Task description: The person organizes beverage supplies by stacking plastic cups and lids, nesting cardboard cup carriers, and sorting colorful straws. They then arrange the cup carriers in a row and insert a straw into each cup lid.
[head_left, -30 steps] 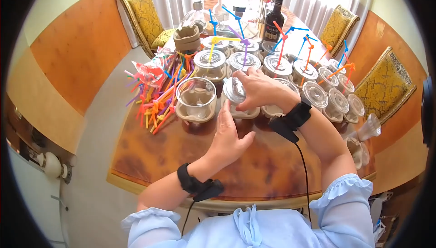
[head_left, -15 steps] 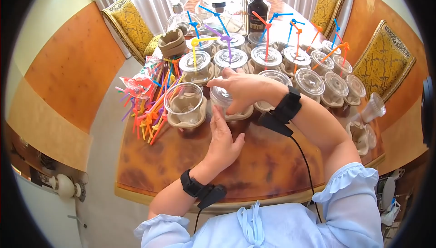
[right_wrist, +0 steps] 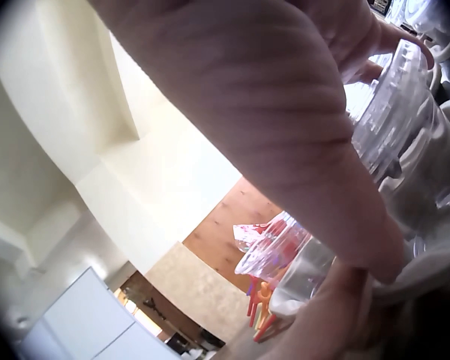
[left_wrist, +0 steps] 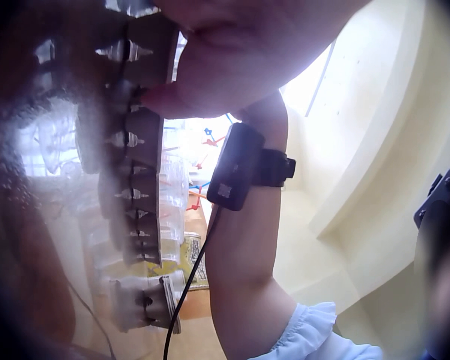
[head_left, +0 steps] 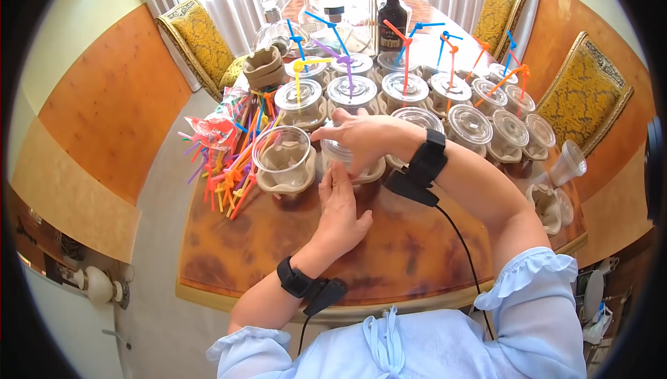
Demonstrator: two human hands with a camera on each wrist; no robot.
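Observation:
In the head view my right hand [head_left: 372, 139] reaches over a clear cup lid [head_left: 335, 151] in the front row, thumb and fingers bent around its edge. The cup beneath sits in a grey-brown carrier and is partly hidden. My left hand [head_left: 340, 216] rests its nearly straight fingers on the near left side of that carrier, thumb apart. Another clear cup [head_left: 281, 160] stands just to the left. The right wrist view shows the right hand [right_wrist: 262, 120] spanning the ridged lid [right_wrist: 394, 101]. In the left wrist view the left hand [left_wrist: 247, 56] is close beside the row of carriers [left_wrist: 146, 142].
Several lidded cups [head_left: 352, 91], many with knotted straws, stand behind and to the right. Loose coloured straws [head_left: 226, 177] lie at the left below stacked carriers [head_left: 264, 68]. Stacked cups [head_left: 570, 160] lean at the right edge. Bottles [head_left: 392, 18] stand farther back.
The head view has shifted since the first frame. Both hands stay at the same cup; the right hand and forearm have moved slightly left and lower since the middle frame.

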